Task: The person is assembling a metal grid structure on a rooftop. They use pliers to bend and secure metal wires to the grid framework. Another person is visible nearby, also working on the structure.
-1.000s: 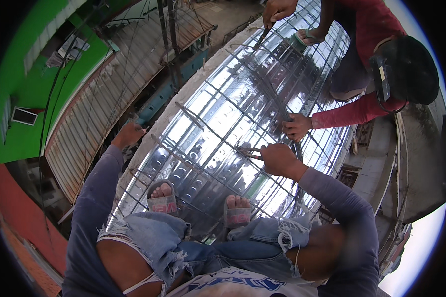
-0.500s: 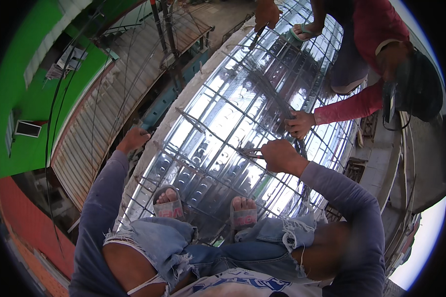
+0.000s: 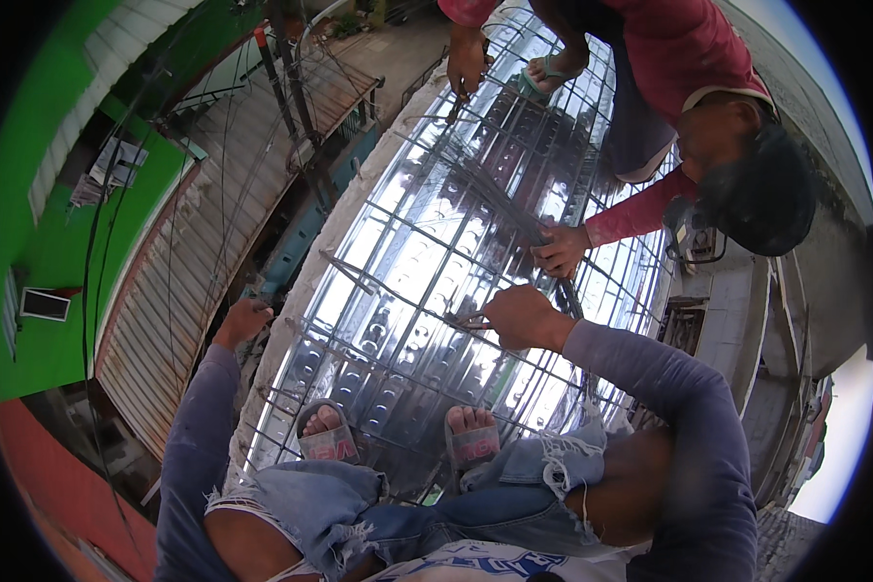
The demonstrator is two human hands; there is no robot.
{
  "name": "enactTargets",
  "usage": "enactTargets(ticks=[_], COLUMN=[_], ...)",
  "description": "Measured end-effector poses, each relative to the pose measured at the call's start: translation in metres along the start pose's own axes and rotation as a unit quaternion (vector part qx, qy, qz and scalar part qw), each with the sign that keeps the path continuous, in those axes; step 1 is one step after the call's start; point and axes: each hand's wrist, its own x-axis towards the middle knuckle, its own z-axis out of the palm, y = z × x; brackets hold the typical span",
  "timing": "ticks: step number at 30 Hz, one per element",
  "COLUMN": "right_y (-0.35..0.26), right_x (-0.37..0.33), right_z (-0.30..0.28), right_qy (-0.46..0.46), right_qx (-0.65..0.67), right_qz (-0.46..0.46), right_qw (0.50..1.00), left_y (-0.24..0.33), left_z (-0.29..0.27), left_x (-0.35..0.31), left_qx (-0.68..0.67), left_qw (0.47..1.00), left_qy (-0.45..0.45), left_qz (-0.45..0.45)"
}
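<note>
My right hand (image 3: 522,318) is closed round the handles of pliers (image 3: 473,322). Their jaws are at a crossing of the steel bar grid (image 3: 413,308), which lies over shiny ribbed metal sheeting (image 3: 427,339). Out to the left, beyond the rough concrete edge (image 3: 312,254), is my left hand (image 3: 245,320), fingers curled; anything inside them is hidden. Just past the pliers, a co-worker's hand (image 3: 563,250) grips a bundle of thin dark wire (image 3: 500,199). The co-worker's other hand (image 3: 468,63) holds a dark tool at the grid's far left.
My sandalled feet (image 3: 470,427) stand on the grid, and the co-worker (image 3: 689,58) crouches at the far right. Left of the concrete edge lie a lower corrugated roof (image 3: 179,281), hanging cables (image 3: 89,252) and a green wall (image 3: 29,223). Timber and ledges line the right.
The view has shifted slightly. My right hand and the pliers stay at the same bar crossing, with the hand turned a little. The co-worker's head has leaned lower and nearer.
</note>
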Motion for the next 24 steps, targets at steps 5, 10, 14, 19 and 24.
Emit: enactTargets(ticks=[5, 10, 14, 19, 24], right_y=[0.002, 0.001, 0.0, 0.0, 0.0], right_x=[0.0, 0.001, 0.0, 0.0, 0.0], right_z=[0.005, 0.007, 0.001, -0.001, 0.0], right_qy=[0.017, 0.031, -0.005, -0.004, 0.006], right_qx=[-0.003, -0.005, 0.006, 0.005, 0.001], right_qz=[-0.009, -0.019, -0.005, -0.007, -0.014], right_qw=[1.0, 0.999, 1.0, 1.0, 1.0], left_y=[-0.009, -0.007, 0.003, 0.002, -0.003], left_z=[0.002, 0.002, -0.003, -0.003, -0.001], left_x=[0.006, 0.002, 0.0, 0.001, 0.002], left_qx=[-0.015, 0.026, 0.037, -0.02, -0.013], left_qw=[1.0, 0.998, 0.999, 0.999, 1.0], left_qy=[0.002, 0.014, 0.002, -0.024, -0.01], left_qz=[0.002, 0.048, 0.037, 0.006, 0.018])
